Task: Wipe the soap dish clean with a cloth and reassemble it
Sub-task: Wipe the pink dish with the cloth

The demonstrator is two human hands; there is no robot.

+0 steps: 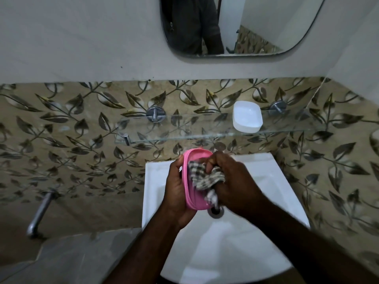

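A person stands at a white basin (276,181), seen from above, wiping 1 half of a soap dish. The left hand (176,187) cups the pink tray (189,193) from beneath and along its outer edge, tilted on its side above the basin's drain (215,212). The right hand (231,181) has its grip closed around a bunched checked cloth (203,177), pressed into the tray's hollow. The wiping step appears under way.

The tray is a smooth, glossy plastic oval with a raised rim; the cloth looks soft and woven (grey and cream checks).

The other half, a white lid (247,117), rounded and matte plastic, rests toward the right end of a clear glass shelf (164,128) above the basin. Reassembly will likely mean freeing a hand to fetch that lid and seat it on the tray.
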